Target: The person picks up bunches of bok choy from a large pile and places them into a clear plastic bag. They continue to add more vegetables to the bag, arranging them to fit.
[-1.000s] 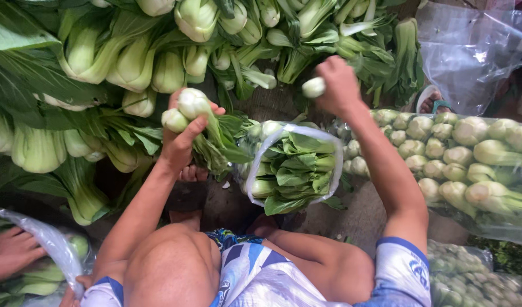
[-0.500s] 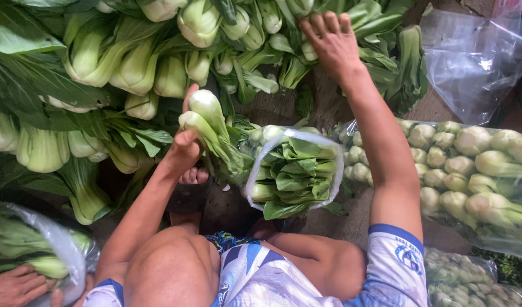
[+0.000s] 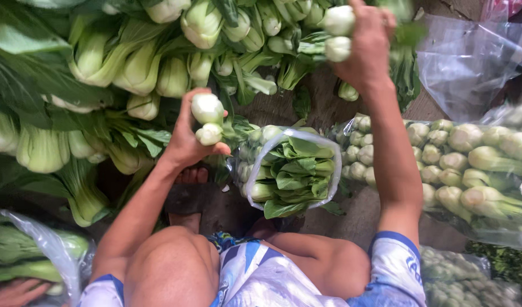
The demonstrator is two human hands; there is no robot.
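Left hand (image 3: 187, 139) clenched on two bok choy heads (image 3: 207, 116), pale stem ends up, held just left of the open clear bag (image 3: 292, 170), not in it. Right hand (image 3: 366, 48) at far centre-right, gripping two more bok choy stems (image 3: 337, 31) at the edge of the loose pile (image 3: 136, 62).

Open bag sits centre, between the knees, packed with bok choy leaf-side up, rim rolled open. Right: big sealed bag (image 3: 471, 165) full of bok choy, stem ends facing left. Near right: another filled bag (image 3: 460, 278). Near left: bag (image 3: 39, 256) with greens; another person's hand (image 3: 16, 293) touching it. Far right: empty crumpled plastic bag (image 3: 465, 57).

Versus 0.5 s ago: right hand was flat on the pile, now has stems in grip. Left hand turned its heads more upright, same spot. Bags unchanged.
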